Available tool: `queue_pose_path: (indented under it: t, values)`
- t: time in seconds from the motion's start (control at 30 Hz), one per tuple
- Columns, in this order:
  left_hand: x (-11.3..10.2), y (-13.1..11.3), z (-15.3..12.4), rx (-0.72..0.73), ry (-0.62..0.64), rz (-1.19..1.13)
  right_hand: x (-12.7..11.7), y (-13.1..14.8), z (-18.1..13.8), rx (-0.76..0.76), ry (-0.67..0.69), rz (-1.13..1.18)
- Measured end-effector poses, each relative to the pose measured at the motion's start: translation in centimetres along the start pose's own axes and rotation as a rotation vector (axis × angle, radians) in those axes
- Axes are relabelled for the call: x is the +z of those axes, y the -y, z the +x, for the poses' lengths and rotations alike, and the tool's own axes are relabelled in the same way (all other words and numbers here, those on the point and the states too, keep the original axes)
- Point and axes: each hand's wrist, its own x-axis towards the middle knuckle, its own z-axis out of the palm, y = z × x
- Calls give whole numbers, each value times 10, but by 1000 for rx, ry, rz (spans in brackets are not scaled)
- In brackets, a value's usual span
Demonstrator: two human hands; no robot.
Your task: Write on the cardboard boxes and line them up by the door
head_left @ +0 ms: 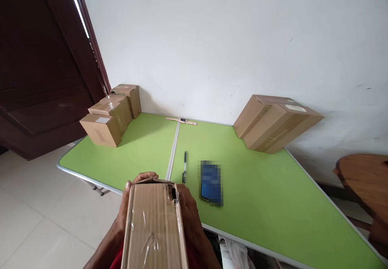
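Note:
A taped cardboard box [153,224] is held between my two hands at the table's near edge, close to my body. Its top has a dark, torn hole near the far right corner. My left hand [125,204] grips the box's left side, with fingers curling over the far end. Against the right side presses my right hand [189,206], its fingertips partly hidden behind the box. Just beyond lie a pen [184,167] and a phone [211,184] whose screen is blurred out.
The green folding table [257,204] carries several cardboard boxes [104,129] at the left and two larger boxes [275,127] at the right. A watch [182,120] lies by the wall. A wooden stool [363,180] stands at right, a dark door [45,58] at left.

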Motion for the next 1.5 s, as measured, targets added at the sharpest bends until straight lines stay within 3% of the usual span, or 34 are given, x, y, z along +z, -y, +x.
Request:
queue_pose_path:
  t: [0.07, 0.13, 0.27, 0.33, 0.47, 0.63, 0.77, 0.87, 0.97, 1.07, 1.13, 1.2, 1.27, 1.37, 1.5]
  values:
    - [-12, -17, -1, 7, 46, -116, -1, 5, 1, 18, 12, 42]
    - [-24, -35, -1, 24, 60, 32, -6, 8, 4, 10, 32, 24]
    - [-28, -68, 4, -35, 71, 489, -28, 4, 24, -132, 164, -421]
    - [-21, -79, 8, -46, 129, 528, -42, -1, 43, -162, 184, -653]
    - [-11, -87, 13, -55, 250, 461, -58, -17, 88, -82, 192, -951]
    - [-13, -97, 8, -91, 277, 516, -45, -32, 124, -74, 355, -1201]
    - [-9, -101, 8, -64, 291, 554, -32, -33, 133, -126, 431, -1251]
    - [-5, -99, 8, -8, 325, 547, -41, -28, 133, -139, 397, -1205]
    - [-2, -94, 3, 24, 330, 486, -64, -13, 124, -126, 270, -1096]
    - [-2, -89, -3, 29, 298, 444, -86, 14, 95, -111, 118, -946]
    - [-3, -88, -6, 29, 292, 430, -92, 35, 63, -111, 0, -645]
    - [-4, -87, -8, 34, 308, 427, -89, 55, 26, -115, -156, -48]
    - [-6, -87, -9, 37, 338, 429, -78, 70, -11, -132, -245, 298]
    - [-8, -87, -11, 29, 349, 437, -58, 81, -51, -166, -333, 352]
    - [-9, -87, -12, -5, 330, 449, -43, 82, -66, -175, -425, 338]
